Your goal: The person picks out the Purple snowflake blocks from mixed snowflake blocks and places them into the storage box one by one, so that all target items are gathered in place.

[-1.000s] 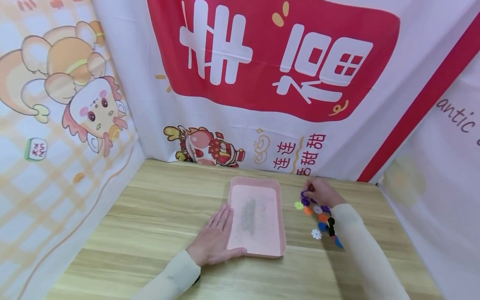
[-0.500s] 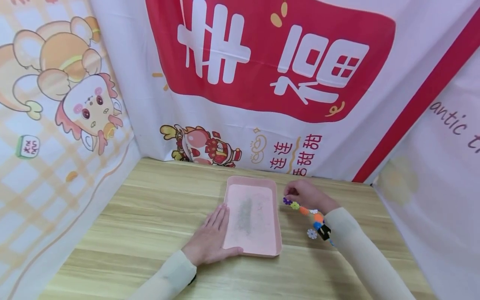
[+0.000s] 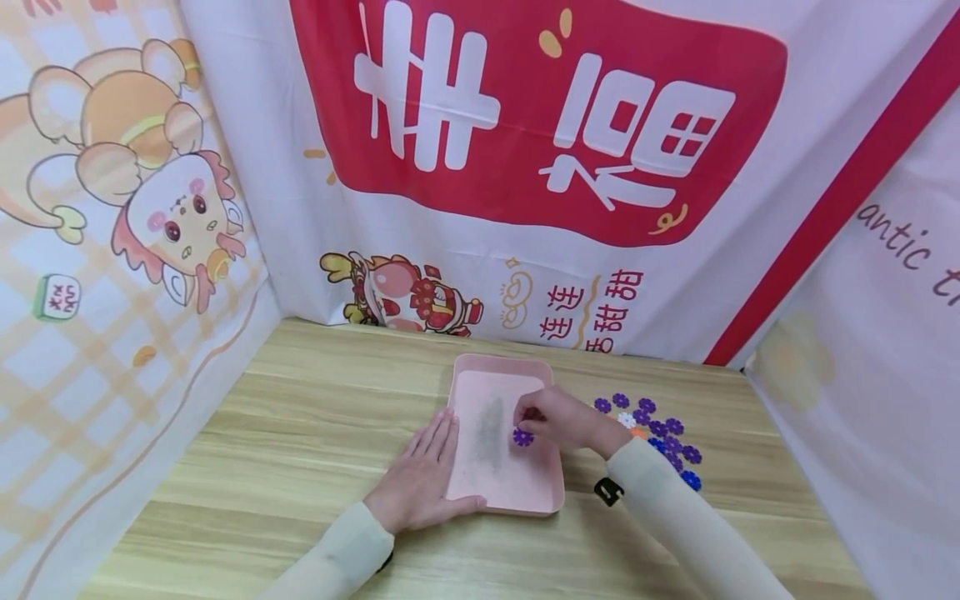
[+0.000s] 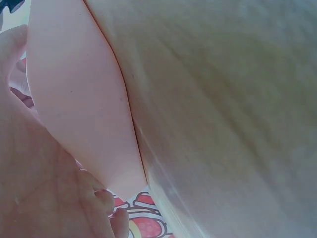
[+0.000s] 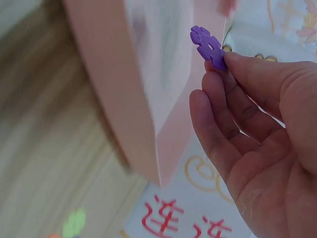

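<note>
A pink rectangular tray (image 3: 557, 475) lies on the wooden table. My left hand (image 3: 420, 483) rests along its left side, fingers straight, thumb at the near edge; the left wrist view shows the palm beside the tray wall (image 4: 81, 94). Above the tray's right half, my right hand (image 3: 558, 419) pinches a purple flower-shaped disc (image 3: 522, 437) between thumb and fingertips. In the right wrist view the notched purple disc (image 5: 208, 47) points away from the fingers. Several loose purple discs (image 3: 657, 428) are spread right of the tray, with a white disc (image 3: 626, 421) and an orange disc (image 3: 637, 432) among them.
Blue discs (image 3: 691, 480) lie at the near side of the spread, partly behind the right sleeve (image 3: 675, 508). A yellow-green disc (image 5: 74, 223) shows low in the right wrist view. A printed cloth (image 3: 450, 208) hangs along the table's back edge.
My right hand has moved left from the loose discs to over the tray, carrying a purple disc. More of the spread of discs now shows. My left hand stays at the tray.
</note>
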Tool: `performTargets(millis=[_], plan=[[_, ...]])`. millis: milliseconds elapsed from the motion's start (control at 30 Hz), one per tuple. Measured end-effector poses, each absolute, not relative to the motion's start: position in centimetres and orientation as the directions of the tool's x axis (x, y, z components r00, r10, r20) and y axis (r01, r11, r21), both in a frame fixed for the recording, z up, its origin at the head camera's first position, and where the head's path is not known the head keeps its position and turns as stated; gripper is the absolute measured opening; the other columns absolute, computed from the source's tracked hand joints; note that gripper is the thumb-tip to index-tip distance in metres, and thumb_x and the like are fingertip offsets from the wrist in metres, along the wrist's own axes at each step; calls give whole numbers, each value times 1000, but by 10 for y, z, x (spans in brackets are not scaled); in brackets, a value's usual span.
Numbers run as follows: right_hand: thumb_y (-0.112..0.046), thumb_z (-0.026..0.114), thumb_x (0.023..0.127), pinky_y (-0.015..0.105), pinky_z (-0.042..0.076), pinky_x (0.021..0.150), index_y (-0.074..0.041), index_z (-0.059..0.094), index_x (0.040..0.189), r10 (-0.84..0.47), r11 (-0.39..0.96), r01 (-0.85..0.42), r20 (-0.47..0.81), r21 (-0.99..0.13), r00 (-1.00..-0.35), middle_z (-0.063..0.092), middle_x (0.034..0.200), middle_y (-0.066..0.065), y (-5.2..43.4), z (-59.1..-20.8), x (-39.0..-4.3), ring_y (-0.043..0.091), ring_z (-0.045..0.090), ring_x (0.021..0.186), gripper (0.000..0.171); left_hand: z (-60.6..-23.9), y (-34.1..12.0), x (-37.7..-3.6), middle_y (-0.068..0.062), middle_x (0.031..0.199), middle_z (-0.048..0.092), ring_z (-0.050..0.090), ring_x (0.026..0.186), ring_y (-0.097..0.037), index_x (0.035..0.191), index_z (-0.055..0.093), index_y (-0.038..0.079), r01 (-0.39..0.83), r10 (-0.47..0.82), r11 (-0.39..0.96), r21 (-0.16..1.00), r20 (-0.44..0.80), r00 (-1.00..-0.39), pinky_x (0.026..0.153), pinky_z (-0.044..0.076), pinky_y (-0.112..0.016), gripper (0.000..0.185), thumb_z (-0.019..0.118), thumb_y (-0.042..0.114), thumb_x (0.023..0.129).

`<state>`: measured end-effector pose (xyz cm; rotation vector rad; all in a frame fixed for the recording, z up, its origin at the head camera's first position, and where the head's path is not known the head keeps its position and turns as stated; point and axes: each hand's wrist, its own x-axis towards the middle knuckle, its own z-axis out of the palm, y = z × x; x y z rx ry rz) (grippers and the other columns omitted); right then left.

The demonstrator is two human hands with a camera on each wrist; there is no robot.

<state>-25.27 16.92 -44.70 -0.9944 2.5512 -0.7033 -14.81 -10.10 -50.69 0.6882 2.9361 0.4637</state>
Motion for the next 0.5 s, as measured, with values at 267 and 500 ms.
performTargets(millis=[267, 500], plan=[[-6, 70, 101, 18, 61, 83, -7, 78, 99, -742, 557, -561, -65, -613, -667, 80, 95, 2, 137, -464, -237, 3, 70, 86, 9, -508, -99, -148, -25, 176, 14, 13, 165, -40, 166, 17, -6, 426, 449, 854, 298, -9, -893, 134, 21, -56, 120, 54, 80, 92], [-9, 70, 102, 17, 60, 84, -10, 79, 101, -711, 557, -492, -77, -669, -699, 79, 94, -3, 117, -482, -224, 0, 69, 85, 10, -507, -100, -148, -26, 175, 16, 14, 165, -41, 165, 19, -7, 438, 458, 852, 287, -2, -889, 134, 21, -57, 119, 54, 81, 93]])
